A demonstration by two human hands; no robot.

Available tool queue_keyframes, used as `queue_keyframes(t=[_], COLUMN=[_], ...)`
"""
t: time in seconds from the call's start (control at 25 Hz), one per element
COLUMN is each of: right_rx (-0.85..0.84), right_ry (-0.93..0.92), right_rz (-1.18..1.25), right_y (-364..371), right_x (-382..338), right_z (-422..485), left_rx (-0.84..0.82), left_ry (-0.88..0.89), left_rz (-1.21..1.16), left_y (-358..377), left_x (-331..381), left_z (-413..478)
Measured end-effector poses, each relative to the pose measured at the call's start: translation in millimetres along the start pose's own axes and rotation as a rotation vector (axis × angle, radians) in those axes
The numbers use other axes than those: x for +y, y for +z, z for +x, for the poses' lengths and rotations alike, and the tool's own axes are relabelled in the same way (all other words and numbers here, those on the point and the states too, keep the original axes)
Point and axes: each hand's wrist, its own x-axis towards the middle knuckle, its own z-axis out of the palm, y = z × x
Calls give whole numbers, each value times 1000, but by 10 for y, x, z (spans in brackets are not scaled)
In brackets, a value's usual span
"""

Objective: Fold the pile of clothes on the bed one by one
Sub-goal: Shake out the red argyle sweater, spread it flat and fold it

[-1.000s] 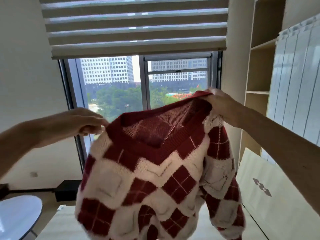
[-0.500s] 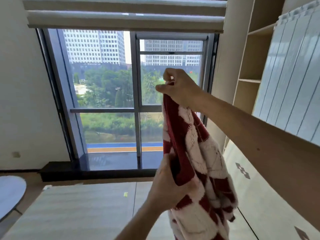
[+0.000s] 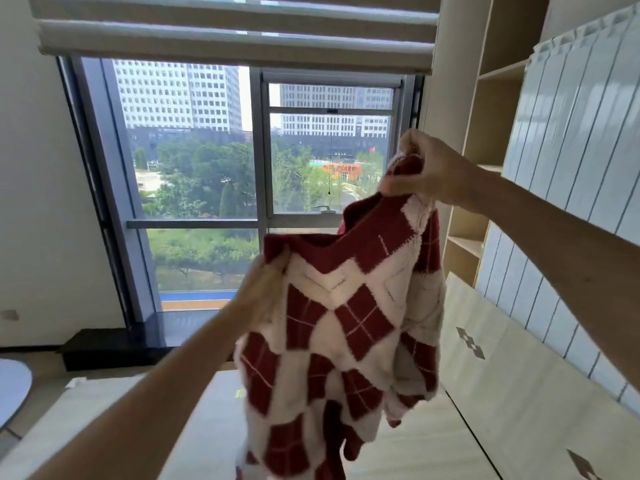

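**Sweater Suspended From Two Grips Above the Bed**

The red-and-white diamond sweater [image 3: 349, 323] hangs in mid-air at centre frame, clear of the bed [image 3: 187, 441] that lies below it along the bottom edge. The right hand [image 3: 426, 171], at upper right, is clenched around a bunched part of the top edge. The left hand [image 3: 263, 289], lower and closer to the camera at centre, pinches the red neckline band at its left end.

Orientation: the held edge slopes from upper right down to centre-left. The garment's long axis runs straight down from both grips, and the lower hem passes out of frame at the bottom. One loose fold, probably a sleeve, dangles at the right side.

Clearance: the mattress surface at lower left appears to offer the widest open room. A pale wooden panel [image 3: 502, 375] borders the bed at lower right, so judged from here, lay-down should favour the left. Levelling the two hands first would likely flatten the garment.
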Motion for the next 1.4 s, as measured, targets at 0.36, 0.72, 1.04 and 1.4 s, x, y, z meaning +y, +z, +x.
queue_keyframes(t=[0.36, 0.72, 1.04, 1.4], right_rx=[278, 435, -36, 40], right_ry=[-98, 49, -39, 104], right_rz=[-171, 95, -208, -121], right_y=[292, 546, 1013, 2177], right_x=[391, 84, 144, 845], right_z=[-97, -36, -602, -1125], left_rx=[25, 68, -295, -5], left_ry=[306, 536, -45, 31], left_rz=[342, 808, 1008, 832], left_y=[-817, -1227, -1902, -2213], left_x=[1381, 1399, 924, -927], left_z=[28, -199, -559, -895])
